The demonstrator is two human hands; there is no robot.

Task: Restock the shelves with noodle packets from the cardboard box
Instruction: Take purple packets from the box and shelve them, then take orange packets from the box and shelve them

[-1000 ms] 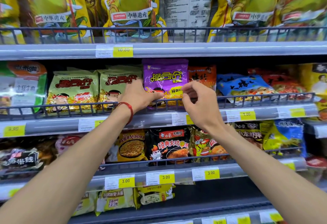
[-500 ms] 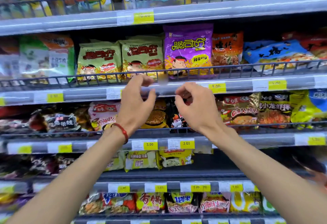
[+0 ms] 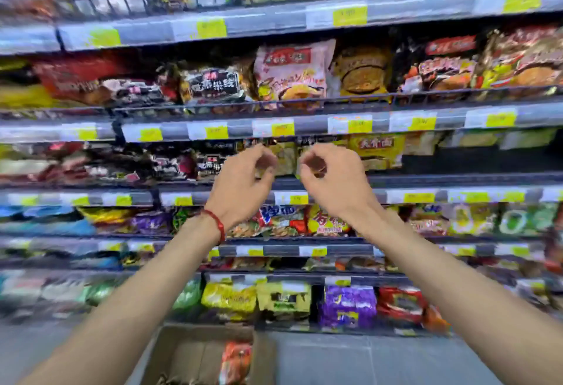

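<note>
Both my hands hang in the air in front of the middle shelves, holding nothing. My left hand [image 3: 243, 182], with a red string at the wrist, has its fingers loosely curled. My right hand [image 3: 330, 180] is loosely curled too, a short gap from the left. Below, on the floor, stands the open cardboard box [image 3: 182, 354]. An orange noodle packet [image 3: 236, 360] lies inside it against the right wall. The shelves [image 3: 335, 183] behind my hands are packed with noodle packets in many colours. The picture is blurred by motion.
Wire rails run along each shelf front, with yellow price tags [image 3: 350, 14] below them. A dark gap [image 3: 457, 162] shows on the shelf right of my hands. Grey floor [image 3: 365, 363] lies right of the box. Purple packets [image 3: 347, 305] sit on the lowest shelf.
My hands have let go of the purple packet, which stays on the upper shelf, and have drawn back and down. My view has tilted down, so the box on the floor has come into sight.
</note>
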